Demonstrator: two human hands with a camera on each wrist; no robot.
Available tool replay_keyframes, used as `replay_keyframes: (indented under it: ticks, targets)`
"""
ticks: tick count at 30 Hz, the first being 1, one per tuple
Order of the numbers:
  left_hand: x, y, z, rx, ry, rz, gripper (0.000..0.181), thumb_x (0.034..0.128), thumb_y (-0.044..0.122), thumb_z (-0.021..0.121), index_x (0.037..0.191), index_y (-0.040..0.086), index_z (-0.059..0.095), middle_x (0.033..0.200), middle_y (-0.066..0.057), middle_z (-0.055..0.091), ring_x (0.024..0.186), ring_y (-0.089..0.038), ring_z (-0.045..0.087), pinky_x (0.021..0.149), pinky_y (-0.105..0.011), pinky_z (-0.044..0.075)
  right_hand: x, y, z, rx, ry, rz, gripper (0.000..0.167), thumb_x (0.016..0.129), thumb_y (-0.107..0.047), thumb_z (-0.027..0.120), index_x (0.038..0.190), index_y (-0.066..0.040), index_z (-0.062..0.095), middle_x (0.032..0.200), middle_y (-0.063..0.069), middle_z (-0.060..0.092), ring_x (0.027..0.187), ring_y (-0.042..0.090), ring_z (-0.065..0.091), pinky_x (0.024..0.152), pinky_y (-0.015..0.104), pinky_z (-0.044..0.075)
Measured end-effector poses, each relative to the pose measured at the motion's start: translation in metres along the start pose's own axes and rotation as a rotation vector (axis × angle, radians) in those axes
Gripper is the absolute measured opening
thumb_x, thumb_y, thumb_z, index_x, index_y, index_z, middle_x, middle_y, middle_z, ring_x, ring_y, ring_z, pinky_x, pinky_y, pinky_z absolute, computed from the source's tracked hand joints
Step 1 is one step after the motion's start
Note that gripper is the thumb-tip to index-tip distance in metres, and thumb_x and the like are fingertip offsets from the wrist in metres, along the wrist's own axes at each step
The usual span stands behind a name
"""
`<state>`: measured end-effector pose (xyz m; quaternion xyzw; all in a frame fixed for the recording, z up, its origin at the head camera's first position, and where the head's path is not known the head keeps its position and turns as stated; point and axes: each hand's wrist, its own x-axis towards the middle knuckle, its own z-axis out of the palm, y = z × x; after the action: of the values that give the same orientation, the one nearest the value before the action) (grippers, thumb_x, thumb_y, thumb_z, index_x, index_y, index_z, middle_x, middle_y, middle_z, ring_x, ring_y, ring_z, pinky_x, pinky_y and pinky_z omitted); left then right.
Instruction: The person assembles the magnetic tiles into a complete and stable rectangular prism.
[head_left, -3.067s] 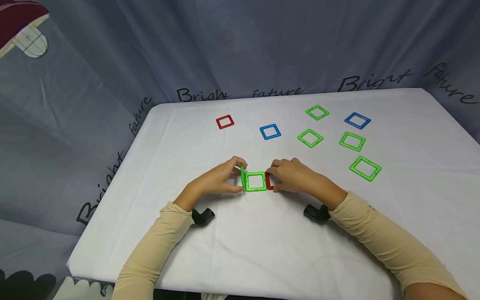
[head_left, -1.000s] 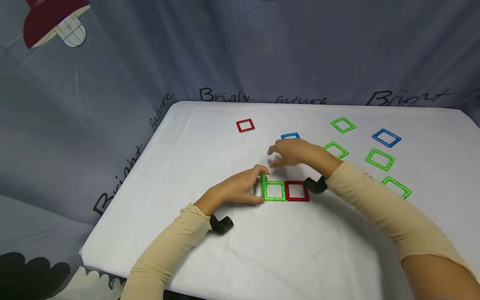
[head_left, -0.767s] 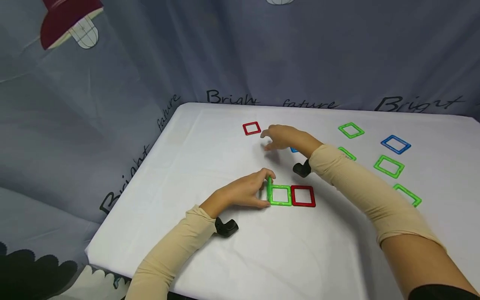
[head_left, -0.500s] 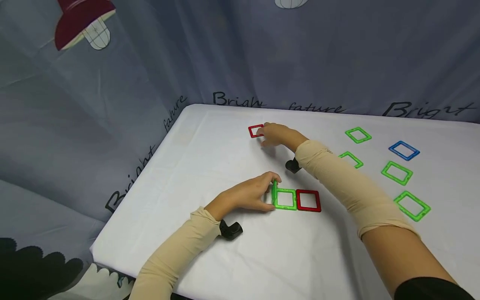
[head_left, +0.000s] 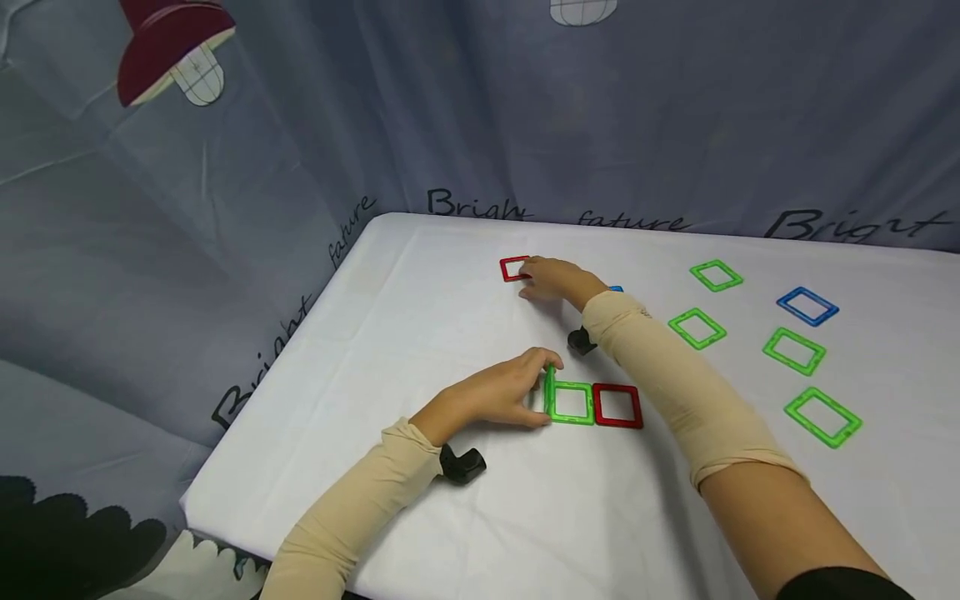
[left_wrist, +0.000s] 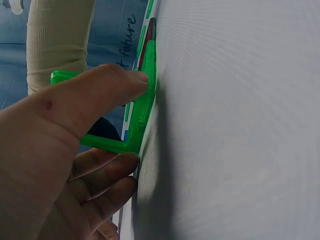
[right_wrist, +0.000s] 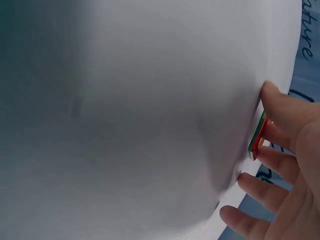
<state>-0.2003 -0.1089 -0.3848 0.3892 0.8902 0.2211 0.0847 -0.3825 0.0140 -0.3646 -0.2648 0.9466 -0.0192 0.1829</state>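
In the head view my left hand (head_left: 498, 388) holds an upright green square magnetic tile (head_left: 550, 393) between thumb and fingers, as the left wrist view also shows. That tile stands along the left edge of a flat green tile (head_left: 573, 420). A red tile (head_left: 618, 424) lies flat against the flat green one's right side. Farther back, my right hand (head_left: 555, 278) reaches another red tile (head_left: 505, 270), its fingertips at the tile's right side. In the right wrist view the fingers are spread, some touching the red tile (right_wrist: 258, 137), with the thumb apart from it.
Several green tiles (head_left: 697, 343) and a blue tile (head_left: 807, 322) lie at the right of the white table (head_left: 420, 333). Another blue tile (head_left: 617, 288) is mostly hidden behind the right arm. A grey printed curtain (head_left: 675, 125) hangs behind the table.
My right hand has left the front red tile, crossed over the blue tile and come to the back red one. The left hand keeps hold of the upright green tile. The view has shifted.
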Motion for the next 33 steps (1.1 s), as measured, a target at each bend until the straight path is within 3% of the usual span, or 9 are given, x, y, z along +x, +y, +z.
replay_keyframes:
  ticks: [4,7,15,27,33]
  targets:
    - [-0.001,-0.001,-0.001,-0.004,-0.005,-0.005,0.064,0.0771,0.029,0.071,0.124,0.01,0.033,0.122,-0.003,0.043,0.095,-0.009,0.05,0.086,-0.015,0.04,-0.006,-0.003,0.005,0.012,0.037,0.021,0.041,0.092,-0.03,0.053,0.126,-0.006,0.048,0.13,0.012,0.045,0.118,0.027,0.046,0.1,0.045,0.037]
    - [-0.003,-0.001,-0.001,-0.013,-0.003,-0.009,0.064,0.0771,0.028,0.071,0.124,0.01,0.032,0.12,-0.003,0.044,0.096,-0.009,0.05,0.086,-0.017,0.041,-0.01,-0.005,0.008,-0.002,0.065,0.034,0.034,0.093,-0.027,0.052,0.119,-0.005,0.05,0.121,0.011,0.05,0.108,0.025,0.051,0.094,0.044,0.041]
    - [-0.005,-0.004,-0.001,-0.037,-0.001,-0.025,0.064,0.0772,0.028,0.072,0.124,0.012,0.032,0.119,-0.002,0.044,0.093,-0.007,0.052,0.085,-0.018,0.042,-0.022,-0.014,0.015,-0.158,0.123,0.022,0.035,0.093,-0.022,0.051,0.122,-0.003,0.05,0.124,0.013,0.051,0.113,0.027,0.053,0.095,0.044,0.043]
    - [-0.004,-0.002,-0.003,-0.062,-0.001,-0.01,0.065,0.0777,0.027,0.072,0.125,0.011,0.031,0.119,-0.004,0.044,0.095,-0.008,0.055,0.087,-0.019,0.043,-0.043,-0.02,0.017,-0.341,0.144,0.006,0.033,0.093,-0.017,0.052,0.123,-0.004,0.051,0.122,0.013,0.052,0.105,0.028,0.058,0.091,0.045,0.045]
    - [-0.003,0.0,0.0,-0.052,-0.009,-0.006,0.065,0.0776,0.028,0.072,0.125,0.011,0.03,0.12,-0.003,0.044,0.096,-0.009,0.054,0.088,-0.02,0.043,-0.053,-0.022,0.023,-0.498,0.137,0.009,0.029,0.09,-0.014,0.055,0.118,-0.004,0.053,0.112,0.013,0.057,0.098,0.027,0.059,0.09,0.046,0.045]
